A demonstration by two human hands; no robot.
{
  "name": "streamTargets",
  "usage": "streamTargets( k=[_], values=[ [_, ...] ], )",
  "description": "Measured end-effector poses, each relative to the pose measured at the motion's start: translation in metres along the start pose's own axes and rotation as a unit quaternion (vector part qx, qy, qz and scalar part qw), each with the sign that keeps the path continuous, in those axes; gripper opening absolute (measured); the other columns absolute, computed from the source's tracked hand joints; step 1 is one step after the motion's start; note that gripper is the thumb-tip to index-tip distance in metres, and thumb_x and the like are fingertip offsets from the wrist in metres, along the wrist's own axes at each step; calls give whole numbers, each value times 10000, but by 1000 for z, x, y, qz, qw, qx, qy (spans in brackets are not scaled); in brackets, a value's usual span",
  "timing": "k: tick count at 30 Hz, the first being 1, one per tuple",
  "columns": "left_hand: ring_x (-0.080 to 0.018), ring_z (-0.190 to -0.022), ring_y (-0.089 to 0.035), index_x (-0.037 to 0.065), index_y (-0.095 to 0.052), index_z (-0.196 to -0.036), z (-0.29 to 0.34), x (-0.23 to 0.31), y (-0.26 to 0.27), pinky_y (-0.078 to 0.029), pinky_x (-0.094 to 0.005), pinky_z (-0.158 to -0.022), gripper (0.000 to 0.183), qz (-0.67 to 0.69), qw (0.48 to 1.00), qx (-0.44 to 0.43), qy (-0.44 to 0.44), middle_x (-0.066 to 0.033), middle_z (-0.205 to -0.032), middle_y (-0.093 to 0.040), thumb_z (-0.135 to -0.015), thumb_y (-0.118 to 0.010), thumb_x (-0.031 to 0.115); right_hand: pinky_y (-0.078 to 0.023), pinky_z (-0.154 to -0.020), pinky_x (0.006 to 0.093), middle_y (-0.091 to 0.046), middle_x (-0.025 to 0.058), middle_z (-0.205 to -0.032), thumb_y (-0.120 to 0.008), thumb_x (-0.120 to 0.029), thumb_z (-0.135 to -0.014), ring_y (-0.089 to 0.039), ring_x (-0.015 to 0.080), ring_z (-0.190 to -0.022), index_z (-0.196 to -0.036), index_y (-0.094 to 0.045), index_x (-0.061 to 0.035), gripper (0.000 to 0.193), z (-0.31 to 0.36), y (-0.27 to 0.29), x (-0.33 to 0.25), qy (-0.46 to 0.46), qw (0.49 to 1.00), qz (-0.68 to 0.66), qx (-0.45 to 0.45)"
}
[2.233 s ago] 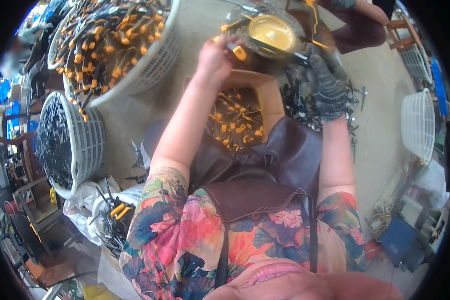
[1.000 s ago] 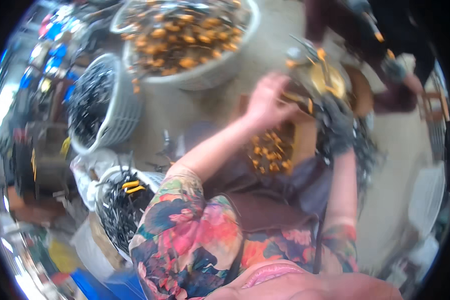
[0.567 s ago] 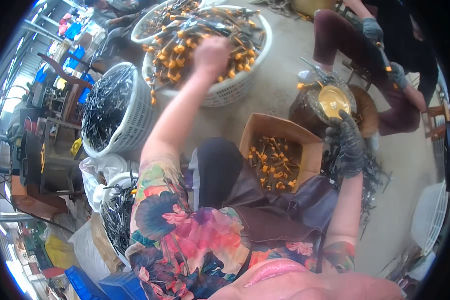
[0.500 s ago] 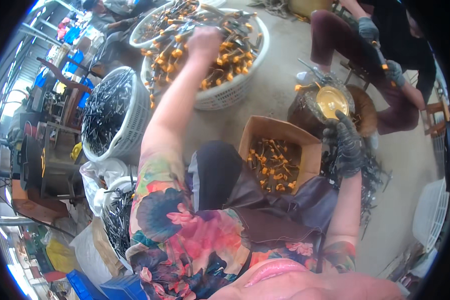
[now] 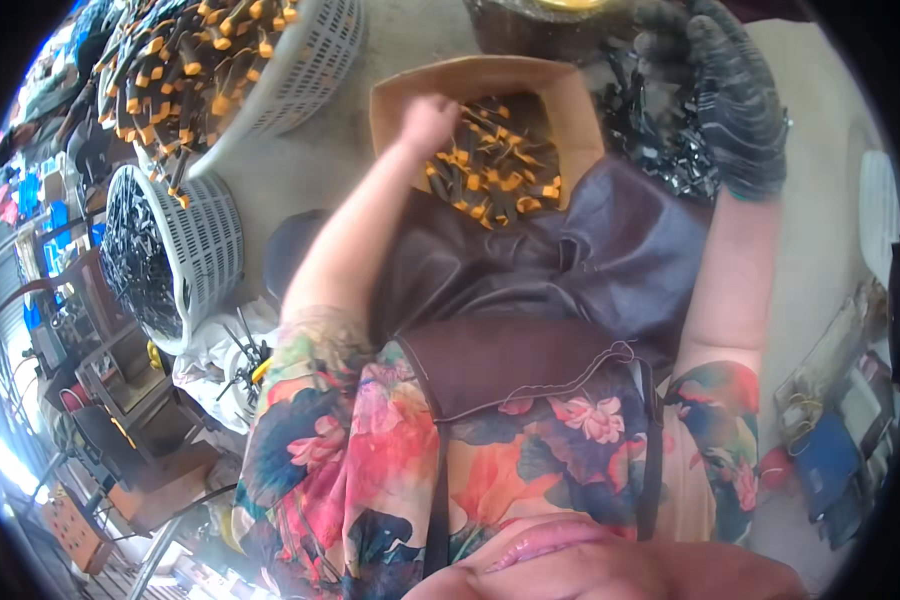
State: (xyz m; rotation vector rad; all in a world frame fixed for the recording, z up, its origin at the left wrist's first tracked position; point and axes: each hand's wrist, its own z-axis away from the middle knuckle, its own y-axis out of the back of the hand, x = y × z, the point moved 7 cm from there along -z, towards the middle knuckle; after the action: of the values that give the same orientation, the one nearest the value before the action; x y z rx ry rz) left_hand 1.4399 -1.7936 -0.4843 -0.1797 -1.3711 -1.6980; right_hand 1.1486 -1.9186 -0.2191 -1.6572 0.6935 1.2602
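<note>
My bare left hand (image 5: 429, 117) is curled just inside the near left corner of a brown cardboard box (image 5: 398, 92). The box holds several black parts with orange tips (image 5: 497, 172). Motion blur hides whether the fingers hold any of them. My right hand (image 5: 732, 98) wears a dark knit glove and lies at the upper right, on a heap of black metal parts (image 5: 652, 137). Its bent fingers reach toward a dark vessel with a yellow inside (image 5: 570, 8). A dark brown apron (image 5: 530, 265) covers my lap below the box.
A white slatted basket (image 5: 300, 60) full of black and orange parts stands at the upper left. A second white basket (image 5: 198, 245) holding black parts is left of my knee. A white basket rim (image 5: 875, 215) shows at the right edge. Shelves and clutter fill the far left.
My left hand has come out of the white basket of orange-tipped parts and back to the cardboard box. The view has tilted down and closer to the box. My gloved right hand stays by the black heap.
</note>
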Motion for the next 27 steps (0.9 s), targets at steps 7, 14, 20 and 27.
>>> streamTargets(
  k=[7, 14, 20, 27],
  values=[
    [-313, -982, -607, 69, -662, -1010, 47, -82, -89, -482, -361, -850, 213, -16, 978, -55, 198, -142, -1039, -655, -816, -578, 96, -551, -619, 255, -667, 95, -977, -551, -258, -941, -655, 146, -736, -1266, -468, 13, 431, 26, 35, -24, 108, 993, 31, -26],
    [-290, -1137, -489, 186, -607, -1153, 67, -9, -115, -428, -387, -947, 459, -242, 943, -100, -204, -74, -1205, -541, -728, -592, 11, -545, -633, 253, -661, 86, -966, -562, -261, -935, -650, 143, -754, -1271, -465, 12, 444, 30, 82, -43, 87, 993, 70, 27],
    [-308, -1047, -566, 98, -587, -1071, 75, -17, -98, -474, -387, -879, 305, -175, 927, -88, -319, -118, -1137, -597, -767, -608, 79, -539, -649, 249, -658, 85, -978, -561, -252, -935, -645, 141, -774, -1270, -471, 11, 435, 23, 75, -14, 81, 995, 54, 3],
    [-360, -852, -632, 43, -566, -1095, 35, -21, -59, -510, -419, -771, 305, 50, 996, 48, 48, -199, -914, -641, -830, -604, 187, -533, -668, 244, -654, 83, -991, -561, -242, -935, -640, 138, -797, -1268, -478, 10, 425, 12, 93, -10, 59, 995, 78, -1]
  ],
)
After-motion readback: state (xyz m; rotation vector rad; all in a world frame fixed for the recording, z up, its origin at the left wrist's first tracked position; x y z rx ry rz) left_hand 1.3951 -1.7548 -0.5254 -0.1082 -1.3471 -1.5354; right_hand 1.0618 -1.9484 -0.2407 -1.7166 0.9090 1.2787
